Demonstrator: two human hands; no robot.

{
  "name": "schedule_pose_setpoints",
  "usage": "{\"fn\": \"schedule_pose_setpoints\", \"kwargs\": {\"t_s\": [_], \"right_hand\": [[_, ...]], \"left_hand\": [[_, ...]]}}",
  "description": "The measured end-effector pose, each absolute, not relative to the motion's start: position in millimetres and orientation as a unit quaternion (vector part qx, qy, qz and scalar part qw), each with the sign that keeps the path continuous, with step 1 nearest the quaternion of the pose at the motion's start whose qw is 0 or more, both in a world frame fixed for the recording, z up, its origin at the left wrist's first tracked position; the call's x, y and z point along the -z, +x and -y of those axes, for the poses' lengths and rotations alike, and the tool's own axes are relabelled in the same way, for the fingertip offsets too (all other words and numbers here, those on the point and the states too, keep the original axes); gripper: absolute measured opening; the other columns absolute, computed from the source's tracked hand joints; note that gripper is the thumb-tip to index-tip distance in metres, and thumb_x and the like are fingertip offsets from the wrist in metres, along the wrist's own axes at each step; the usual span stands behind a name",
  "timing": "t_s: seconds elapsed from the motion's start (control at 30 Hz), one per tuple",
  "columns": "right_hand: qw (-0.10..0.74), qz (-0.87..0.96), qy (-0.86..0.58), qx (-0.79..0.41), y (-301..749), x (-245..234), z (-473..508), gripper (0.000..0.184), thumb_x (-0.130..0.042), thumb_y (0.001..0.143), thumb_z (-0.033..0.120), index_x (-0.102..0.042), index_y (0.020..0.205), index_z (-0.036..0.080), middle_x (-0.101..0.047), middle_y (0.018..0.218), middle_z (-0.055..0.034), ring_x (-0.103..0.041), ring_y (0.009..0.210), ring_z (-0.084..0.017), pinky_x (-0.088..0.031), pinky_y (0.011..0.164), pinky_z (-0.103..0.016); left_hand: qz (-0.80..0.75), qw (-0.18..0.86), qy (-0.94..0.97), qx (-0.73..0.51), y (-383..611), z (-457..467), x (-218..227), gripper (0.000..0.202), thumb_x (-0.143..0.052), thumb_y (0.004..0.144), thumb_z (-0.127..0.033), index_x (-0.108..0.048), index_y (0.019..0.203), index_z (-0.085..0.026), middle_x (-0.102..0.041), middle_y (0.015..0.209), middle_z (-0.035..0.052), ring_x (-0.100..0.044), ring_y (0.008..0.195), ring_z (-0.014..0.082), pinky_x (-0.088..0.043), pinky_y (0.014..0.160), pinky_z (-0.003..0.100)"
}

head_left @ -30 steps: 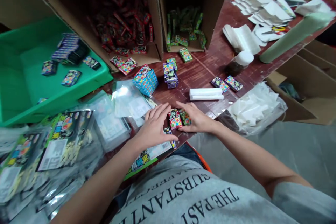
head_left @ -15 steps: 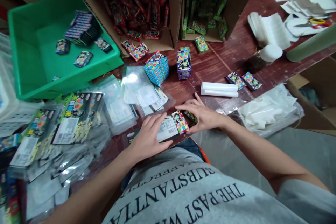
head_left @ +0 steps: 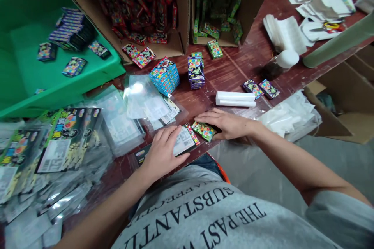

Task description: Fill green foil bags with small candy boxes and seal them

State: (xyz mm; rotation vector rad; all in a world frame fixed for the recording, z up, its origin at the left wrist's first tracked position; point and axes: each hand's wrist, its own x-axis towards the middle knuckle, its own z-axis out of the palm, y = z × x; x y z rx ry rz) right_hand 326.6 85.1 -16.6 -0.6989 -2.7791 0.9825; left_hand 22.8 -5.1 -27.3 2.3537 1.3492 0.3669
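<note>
Left hand (head_left: 163, 151) lies flat, fingers spread and extended, palm pressed on a clear printed bag (head_left: 182, 142) at the table's near edge; it clamps nothing. Right hand (head_left: 226, 123) also lies open and flat, fingers extended leftward, its fingertips resting on a small green candy box (head_left: 204, 131) that lies just beside the bag's right end; a red box edge (head_left: 193, 134) shows between bag and green box, how far it is inside the bag cannot be told. Left of the hands lies a loose heap of clear bags (head_left: 128, 120), overlapping, not countable. Just beyond the right hand lie two white rolls (head_left: 235, 99) side by side, and further right two loose dark boxes (head_left: 260, 88) touching each other. Right of the wrist sits a plastic sack of white pieces (head_left: 289, 114). Mid-table stand two stacks: a blue stack (head_left: 164, 75) and a purple stack (head_left: 196, 72), near each other but apart. Behind stand two open cartons, one of red boxes (head_left: 140, 4), one of green boxes (head_left: 216, 19). Far left, a green tray (head_left: 17, 97) holds one stack and four loose boxes.
</note>
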Motion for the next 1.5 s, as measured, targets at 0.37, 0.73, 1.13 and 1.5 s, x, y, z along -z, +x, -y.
{"fn": "schedule_pose_setpoints", "kwargs": {"t_s": [0.37, 0.73, 1.13, 1.5], "right_hand": [[0.222, 0.845, -0.252, -0.415, 278.6, 28.5, -63.5, 0.101, -0.085, 0.075, 0.058, -0.036, 0.155, 0.022, -0.035, 0.159, -0.0195, -0.037, 0.149, -0.036, -0.039, 0.120, -0.054], [0.344, 0.627, -0.364, -0.596, 246.2, 20.8, -48.1, 0.028, -0.064, 0.099, 0.040, -0.065, 0.124, 0.027, -0.069, 0.110, -0.0038, -0.067, 0.094, -0.018, -0.059, 0.085, -0.035], [0.463, 0.451, -0.435, -0.627, 194.6, 44.5, -17.2, 0.028, -0.079, 0.087, 0.039, -0.071, 0.110, 0.025, -0.070, 0.101, -0.0009, -0.068, 0.088, -0.014, -0.057, 0.084, -0.030], [0.391, 0.581, -0.414, -0.581, 217.1, 13.4, -36.8, 0.020, -0.075, 0.090, 0.041, -0.078, 0.097, 0.023, -0.076, 0.101, -0.0041, -0.070, 0.097, -0.019, -0.055, 0.092, -0.036]], "left_hand": [[-0.580, 0.211, 0.757, -0.213, 40.4, 8.0, 19.5, 0.087, -0.081, 0.080, -0.042, -0.039, 0.153, -0.024, -0.053, 0.143, 0.0152, -0.051, 0.134, 0.0363, -0.043, 0.114, 0.056], [-0.550, 0.546, 0.463, -0.430, 19.2, -5.2, 4.8, 0.041, -0.069, 0.093, -0.037, -0.057, 0.131, -0.025, -0.066, 0.122, 0.0065, -0.070, 0.094, 0.0178, -0.058, 0.081, 0.030], [-0.540, 0.545, 0.475, -0.431, -22.0, -13.4, 16.3, 0.018, -0.070, 0.094, -0.038, -0.065, 0.093, -0.020, -0.066, 0.133, 0.0069, -0.066, 0.115, 0.0210, -0.050, 0.099, 0.032], [-0.573, 0.566, 0.479, -0.350, -15.3, -26.7, -5.5, 0.029, -0.081, 0.081, -0.045, -0.077, 0.092, -0.018, -0.078, 0.102, 0.0068, -0.069, 0.096, 0.0198, -0.051, 0.092, 0.033]]}}
